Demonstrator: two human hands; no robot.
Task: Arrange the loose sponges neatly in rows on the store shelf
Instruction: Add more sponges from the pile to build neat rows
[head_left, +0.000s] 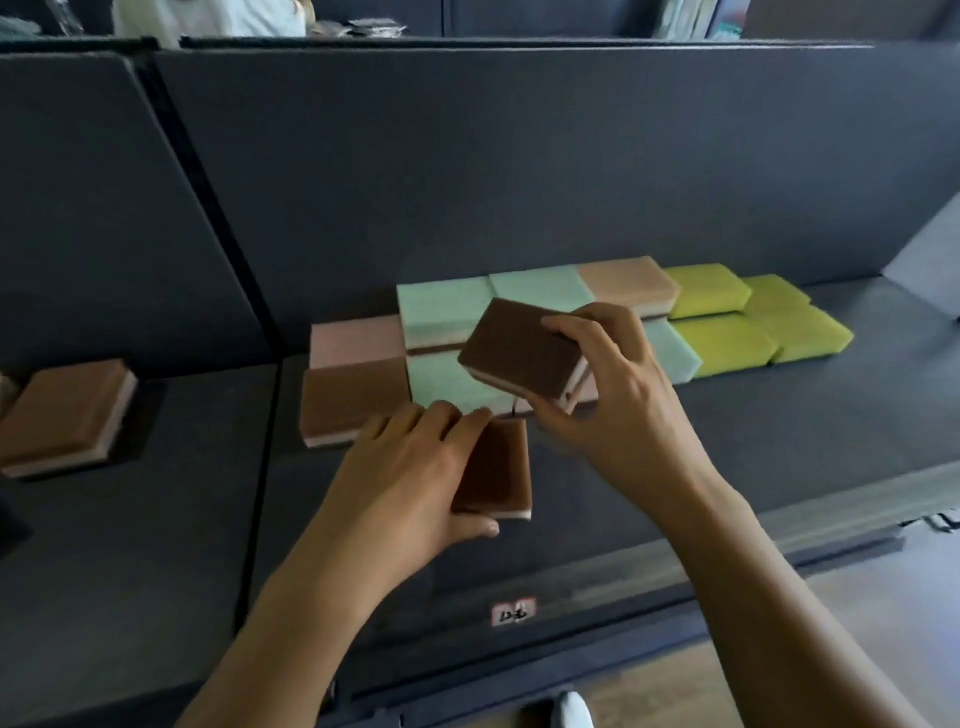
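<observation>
Over the dark shelf (675, 457), pinches a raised brown sponge (519, 353) in the right hand (613, 384), tilted, above the mint sponges (441, 306). Grips a flat brown sponge (501, 467) with the left hand (410, 467), lying on the shelf just before the rows. Behind, 2 rows: pink sponge (356, 338) at the left end, yellow sponges (727, 343) at the right. Far left, 1 lone brown sponge (67, 415), well apart.
</observation>
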